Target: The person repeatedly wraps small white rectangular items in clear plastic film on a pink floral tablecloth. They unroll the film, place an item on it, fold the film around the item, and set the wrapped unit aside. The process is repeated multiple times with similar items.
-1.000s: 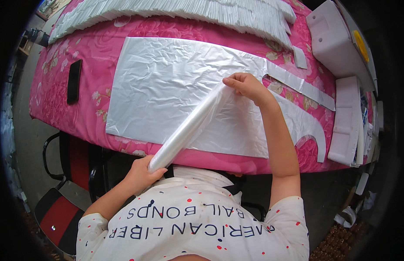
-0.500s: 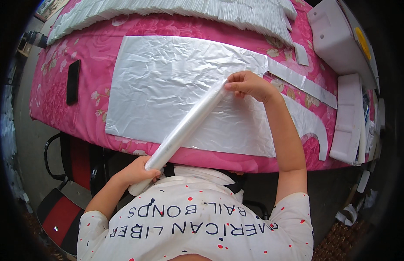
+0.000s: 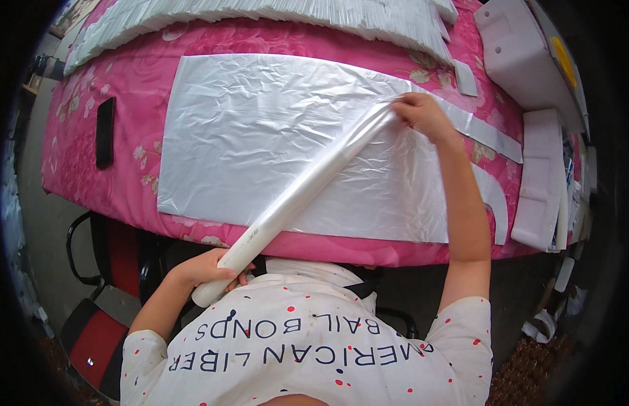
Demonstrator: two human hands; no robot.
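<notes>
Head cam, looking down: a person in a white short-sleeved T-shirt w/ dark lettering & coloured dots [image 3: 294,338] is facing a table covered w/ a bright pink rose-print cloth [image 3: 128,193].

A long, slim roll of glossy whitish plastic film [image 3: 280,210] is slanting from nr the person's belly, lower L, up over the table to upper R. The L hand [image 3: 207,266] is wrapping round it nr the lower end, fingers curled, a short bit of roll sticking out past them twd the shirt. The R hand [image 3: 416,114] is pinching the film at the far end btwn thumb & fingers.

Under the roll, a large, crinkled, silvery-white plastic sheet [image 3: 233,128] is lying flat. On the R, a straight silvery strip [image 3: 494,139] & a curved silvery strip [image 3: 496,203] are reaching twd a low white foam block [image 3: 538,176].

Behind that, a tall white foam box [image 3: 514,61] is standing at the table's R end. Along the back, a long row of thin, folded white plastic pieces [image 3: 280,17] is sitting tightly packed; one small flat white piece [image 3: 465,78] is lying just beside its R end. Far L, a black phone-like rectangle [image 3: 105,133] is lying on the cloth. Below, lower L, a black-&-red chair [image 3: 91,338] is standing.
</notes>
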